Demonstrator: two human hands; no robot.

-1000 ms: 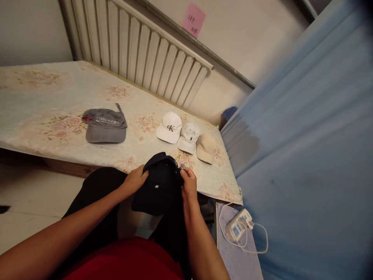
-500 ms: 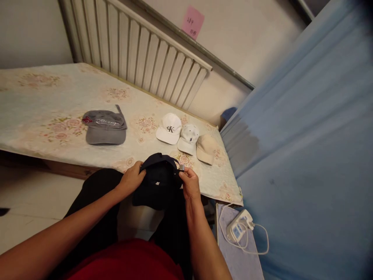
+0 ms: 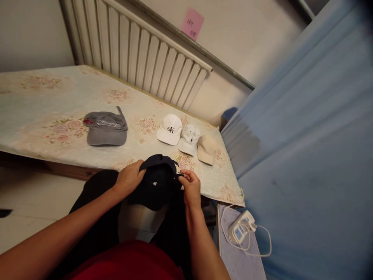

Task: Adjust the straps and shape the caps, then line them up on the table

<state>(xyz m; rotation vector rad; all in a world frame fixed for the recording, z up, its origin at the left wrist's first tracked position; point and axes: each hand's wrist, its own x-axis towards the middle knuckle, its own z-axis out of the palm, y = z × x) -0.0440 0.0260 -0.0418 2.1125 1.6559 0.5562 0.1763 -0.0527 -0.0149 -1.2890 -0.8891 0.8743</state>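
Note:
A black baseball cap (image 3: 155, 192) is held over my lap at the table's front edge, its hollow inside facing me and a small white label showing in it. My left hand (image 3: 129, 178) grips the cap's left edge, thumb on the inside. On the other side, my right hand (image 3: 190, 184) pinches the end of the cap's back strap, where a small metal buckle shows at the fingertips. Just beyond lie a white cap with black letters (image 3: 169, 129), a white cap with a small dark logo (image 3: 189, 140) and a beige cap (image 3: 206, 149).
A grey cap (image 3: 106, 128) rests on the left of the flower-patterned tablecloth (image 3: 142, 151). Behind it stands a radiator (image 3: 140, 50). A blue curtain (image 3: 305, 147) hangs at right, above a small stand holding a white power strip (image 3: 241, 226) with a looped cable.
My right fingers have shifted on the strap end, and the metal buckle has turned and shows less. The black cap tilts slightly to the left; my left hand keeps its grip.

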